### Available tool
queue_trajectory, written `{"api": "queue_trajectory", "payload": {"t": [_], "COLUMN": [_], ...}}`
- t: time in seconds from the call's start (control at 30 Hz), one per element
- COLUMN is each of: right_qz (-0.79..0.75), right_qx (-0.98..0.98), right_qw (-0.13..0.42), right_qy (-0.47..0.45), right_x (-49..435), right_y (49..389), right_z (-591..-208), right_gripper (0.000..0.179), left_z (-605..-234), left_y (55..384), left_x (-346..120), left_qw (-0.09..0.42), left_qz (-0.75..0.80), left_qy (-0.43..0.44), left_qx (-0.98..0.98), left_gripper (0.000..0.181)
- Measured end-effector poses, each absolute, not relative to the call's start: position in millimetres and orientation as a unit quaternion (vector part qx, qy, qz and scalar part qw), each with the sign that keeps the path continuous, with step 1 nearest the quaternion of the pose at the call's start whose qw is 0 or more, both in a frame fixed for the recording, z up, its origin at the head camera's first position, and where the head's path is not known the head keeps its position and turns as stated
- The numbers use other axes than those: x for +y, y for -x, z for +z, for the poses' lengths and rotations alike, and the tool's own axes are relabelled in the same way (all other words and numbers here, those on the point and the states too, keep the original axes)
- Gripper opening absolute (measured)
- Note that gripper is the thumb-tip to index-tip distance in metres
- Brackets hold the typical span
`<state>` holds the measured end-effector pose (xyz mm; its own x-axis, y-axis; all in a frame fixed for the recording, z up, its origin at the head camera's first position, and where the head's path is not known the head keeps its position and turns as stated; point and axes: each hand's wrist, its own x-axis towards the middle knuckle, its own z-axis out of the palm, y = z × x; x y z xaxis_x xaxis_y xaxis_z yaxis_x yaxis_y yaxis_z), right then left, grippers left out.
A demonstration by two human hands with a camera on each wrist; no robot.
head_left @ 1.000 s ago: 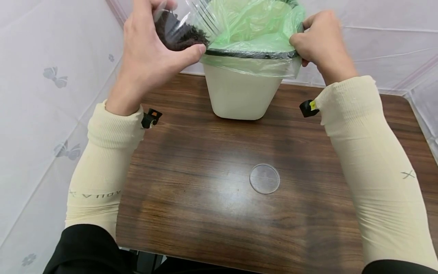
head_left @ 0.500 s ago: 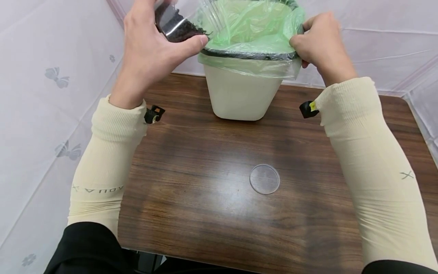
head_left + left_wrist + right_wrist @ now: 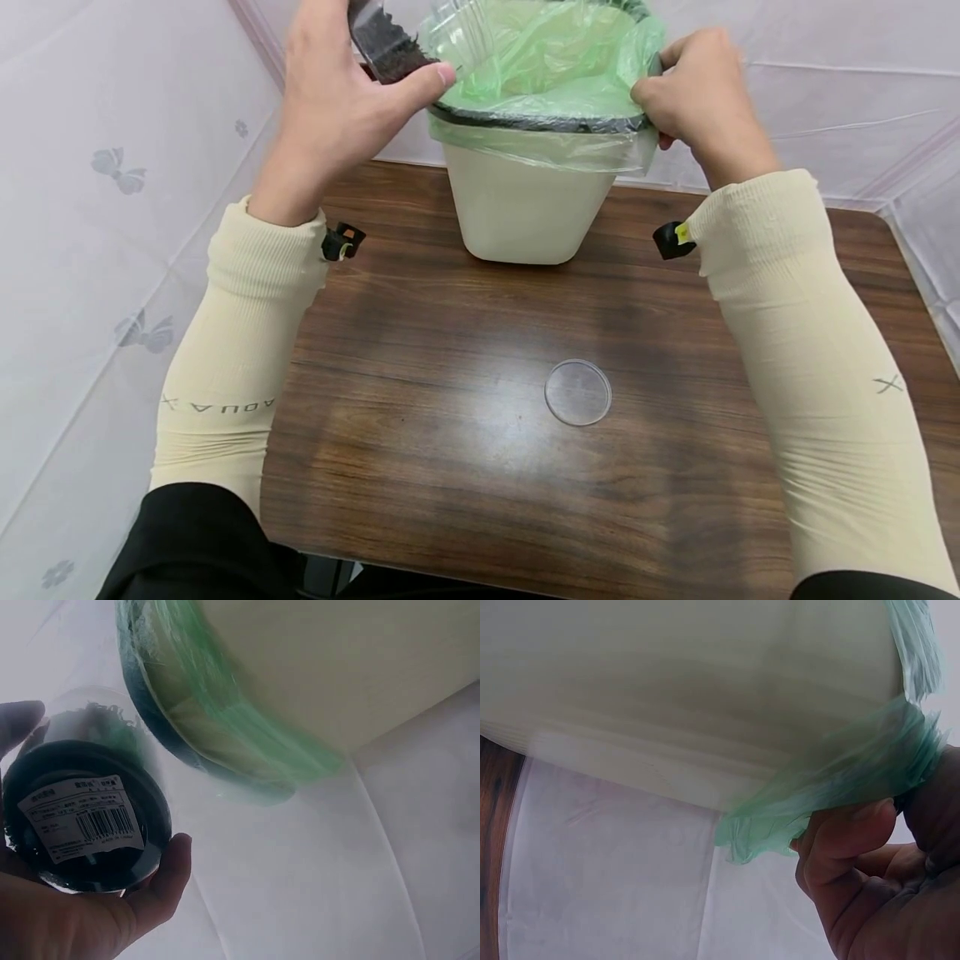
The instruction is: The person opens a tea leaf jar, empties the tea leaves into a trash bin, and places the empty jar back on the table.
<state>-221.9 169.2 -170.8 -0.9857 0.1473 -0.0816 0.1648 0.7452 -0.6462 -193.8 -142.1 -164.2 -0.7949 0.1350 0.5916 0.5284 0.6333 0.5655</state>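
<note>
My left hand [image 3: 326,108] grips a clear plastic jar [image 3: 461,37], tilted so that its mouth end overlaps the left rim of the bin. Dark, dry-looking shreds [image 3: 393,52] slope inside the jar. In the left wrist view, the jar's round base shows a white barcode label [image 3: 90,819], with thumb and fingers around the sides. A cream waste bin [image 3: 528,204] stands on the table, lined with a green plastic bag [image 3: 555,62] folded over its dark rim [image 3: 543,122]. At the bin's right corner my right hand [image 3: 701,100] pinches the rim and the bag's edge.
A clear round lid [image 3: 577,392] lies flat on the brown wooden table [image 3: 420,467], in front of the bin. White patterned sheeting [image 3: 127,250] hangs at the left and behind the table.
My left hand has shifted slightly right and up with the jar, tipping it further toward the bin; the shreds have slid along inside. My right hand keeps its hold, nearly still.
</note>
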Motion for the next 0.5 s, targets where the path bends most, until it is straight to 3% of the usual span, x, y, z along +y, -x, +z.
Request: {"api": "queue_trajectory", "payload": {"t": [0.2,0.5], "right_qz": [-0.338,-0.343], "right_qx": [0.937,0.935], "right_qw": [0.007,0.005], "right_qy": [-0.083,-0.085], "right_x": [168.3,167.4], "right_y": [222.0,220.8], "right_z": [-170.9,-169.5], "right_gripper": [0.038,0.038], "left_z": [-157.7,-158.9], "left_y": [188.8,191.7], "left_x": [-136.3,-134.5], "left_qw": [0.178,0.168], "left_qz": [-0.414,-0.419], "left_qy": [0.138,0.144], "left_qx": [-0.882,-0.88], "left_gripper": [0.09,0.082]}}
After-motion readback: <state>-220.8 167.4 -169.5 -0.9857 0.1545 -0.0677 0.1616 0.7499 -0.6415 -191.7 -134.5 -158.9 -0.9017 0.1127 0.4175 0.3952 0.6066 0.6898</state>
